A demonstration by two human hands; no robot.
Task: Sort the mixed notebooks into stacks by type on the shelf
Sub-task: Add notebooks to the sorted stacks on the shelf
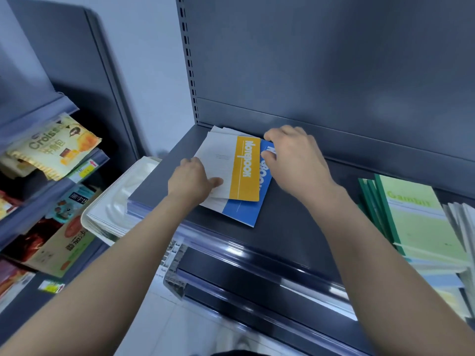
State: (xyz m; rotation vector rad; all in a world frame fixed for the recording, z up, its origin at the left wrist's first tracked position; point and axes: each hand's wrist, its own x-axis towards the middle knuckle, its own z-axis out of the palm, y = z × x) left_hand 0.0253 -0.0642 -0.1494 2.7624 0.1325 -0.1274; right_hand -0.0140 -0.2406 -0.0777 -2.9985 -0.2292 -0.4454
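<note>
A small stack of white notebooks lies at the left back of the dark shelf [295, 222]. On top is one with a yellow band [245, 168]; under it a blue-banded one [244, 211] sticks out toward the front. My left hand [191, 179] grips the stack's left edge, thumb on the white cover. At the stack's far right corner, my right hand [295, 155] pinches the notebook edges with curled fingers. A pile of green notebooks [416, 217] lies at the shelf's right end.
A white tray [113, 204] pokes out at the shelf's left end. Neighbouring shelves on the left hold snack packets [54, 147]. More white and pale notebooks [462, 227] sit at the far right. A lower shelf rail [257, 276] runs below.
</note>
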